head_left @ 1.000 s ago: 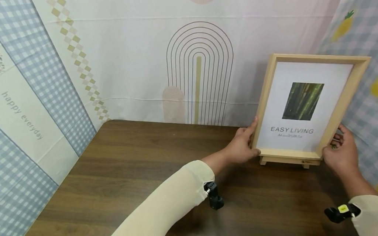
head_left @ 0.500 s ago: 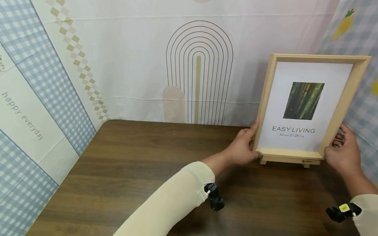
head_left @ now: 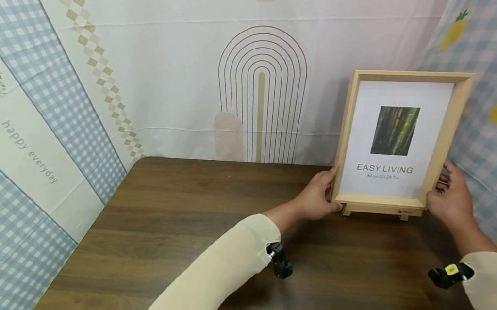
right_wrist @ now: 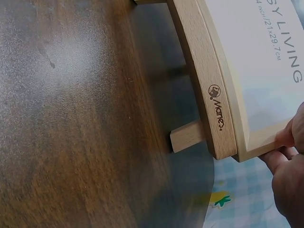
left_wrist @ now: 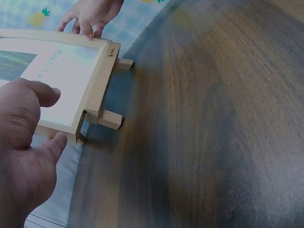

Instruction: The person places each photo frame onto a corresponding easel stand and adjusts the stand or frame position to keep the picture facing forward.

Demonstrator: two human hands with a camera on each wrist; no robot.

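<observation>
A light wood picture frame [head_left: 440, 141] stands upright on a small wooden tabletop easel [head_left: 382, 210], whose ledge and two front feet show beneath it. Its white insert carries a bamboo picture and the words "EASY LIVING". My left hand [head_left: 315, 195] holds the frame's lower left side, thumb at the bottom corner. On the opposite side my right hand [head_left: 453, 200] grips the lower right edge, its thumb on the front and the other fingers partly hidden behind. In the right wrist view the easel ledge [right_wrist: 209, 85] bears a printed brand mark.
The brown wood-grain table [head_left: 182, 218] extends left and forward of the easel. A pale patterned cloth [head_left: 171, 81] hangs right behind it, and a blue checked cloth [head_left: 491, 184] with pineapple prints lies close beyond my right hand.
The frame's top has swung left, so it leans less to the right than before. Both hands keep their hold on its sides, with my left thumb slightly lower at the corner.
</observation>
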